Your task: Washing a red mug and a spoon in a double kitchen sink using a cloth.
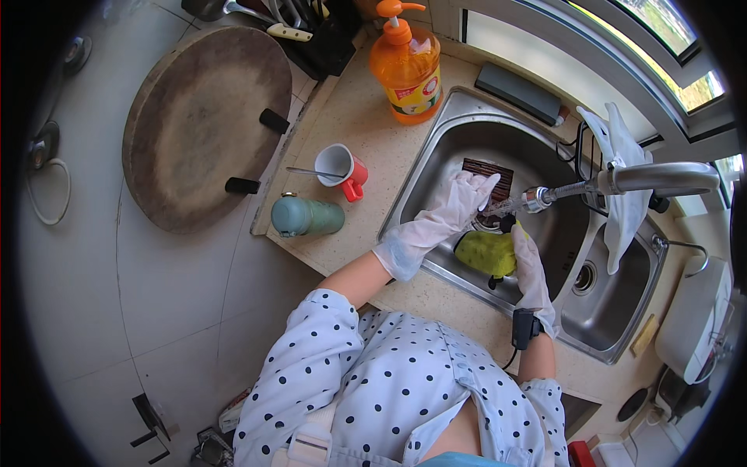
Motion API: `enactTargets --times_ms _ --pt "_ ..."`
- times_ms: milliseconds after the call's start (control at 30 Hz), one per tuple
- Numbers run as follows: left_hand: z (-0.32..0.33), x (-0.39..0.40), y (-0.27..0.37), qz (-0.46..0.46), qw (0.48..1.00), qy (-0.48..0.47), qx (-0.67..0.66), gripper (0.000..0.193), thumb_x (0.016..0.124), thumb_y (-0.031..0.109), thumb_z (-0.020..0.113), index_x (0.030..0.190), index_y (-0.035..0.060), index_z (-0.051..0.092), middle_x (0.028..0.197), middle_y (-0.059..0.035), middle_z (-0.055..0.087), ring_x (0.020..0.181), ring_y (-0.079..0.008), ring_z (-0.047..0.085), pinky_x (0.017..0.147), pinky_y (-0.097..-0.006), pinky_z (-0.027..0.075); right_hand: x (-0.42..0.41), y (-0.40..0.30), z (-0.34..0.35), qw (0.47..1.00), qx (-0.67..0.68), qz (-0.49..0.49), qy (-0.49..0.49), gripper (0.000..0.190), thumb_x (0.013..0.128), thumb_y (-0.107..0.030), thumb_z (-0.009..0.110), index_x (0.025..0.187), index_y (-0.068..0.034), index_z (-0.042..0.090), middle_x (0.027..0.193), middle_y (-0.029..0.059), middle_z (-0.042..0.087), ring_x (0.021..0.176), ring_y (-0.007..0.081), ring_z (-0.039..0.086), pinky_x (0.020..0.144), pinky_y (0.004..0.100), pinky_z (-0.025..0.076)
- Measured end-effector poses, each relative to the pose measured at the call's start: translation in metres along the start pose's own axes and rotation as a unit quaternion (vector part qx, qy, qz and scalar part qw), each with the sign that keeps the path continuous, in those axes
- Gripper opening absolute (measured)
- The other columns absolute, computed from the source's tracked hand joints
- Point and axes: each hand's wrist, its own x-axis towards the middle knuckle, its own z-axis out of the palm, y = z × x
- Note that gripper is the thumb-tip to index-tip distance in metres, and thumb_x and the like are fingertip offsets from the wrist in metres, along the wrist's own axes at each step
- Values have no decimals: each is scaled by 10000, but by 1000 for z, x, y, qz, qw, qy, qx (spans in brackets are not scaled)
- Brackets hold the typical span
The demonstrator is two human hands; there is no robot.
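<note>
My left hand (458, 198), in a translucent white glove, is over the large steel sink basin (543, 152), beside the running water. Its fingers are apart and I see nothing gripped in them. A dark brown ribbed rectangular piece (501, 178) shows behind and below this hand, partly hidden by it. My right hand (530, 268), gloved too, grips a yellow-green fabric item (484, 252) with black parts by its right side. Water falls from the faucet spray head (536, 199) between my hands, just above the fabric item.
A red-and-white mug (344, 169) with a spoon, a green bottle (309, 216) and an orange pump bottle (408, 76) stand left of the sink. White gloves (618, 175) hang behind the faucet pipe (659, 178). A round wooden board (204, 128) stands in black holders.
</note>
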Motion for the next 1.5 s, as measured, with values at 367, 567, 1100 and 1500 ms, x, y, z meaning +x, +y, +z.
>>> enactTargets --times_ms 367,567,1100,1500 --pt "-37 -15 -52 -385 827 308 -270 804 800 141 790 1455 132 324 1240 -137 583 1092 -249 616 937 -368 499 -14 -4 -10 1000 -9 5 24 584 959 -555 515 1201 -27 577 980 38 660 845 120 635 722 240 496" --pt "-45 -19 -37 -345 864 232 -286 779 835 159 757 1465 109 302 1216 -134 581 1067 -233 613 946 -345 490 -9 11 -14 996 15 -9 86 548 962 -527 531 1194 -33 573 1008 50 653 847 132 642 724 249 507" --pt "-42 -8 10 -530 469 207 -676 285 877 301 697 983 67 572 964 -108 629 858 -240 653 716 -372 567 -7 25 -26 995 34 14 92 605 954 -537 547 1285 -31 549 1079 58 625 954 128 606 829 257 479" --pt "-9 -2 -112 -376 844 383 5 288 769 219 806 855 57 583 1139 -173 635 1002 -353 618 885 -412 488 -6 24 -13 996 -10 22 90 615 939 -562 554 1242 -26 565 1049 54 635 913 133 615 800 260 480"
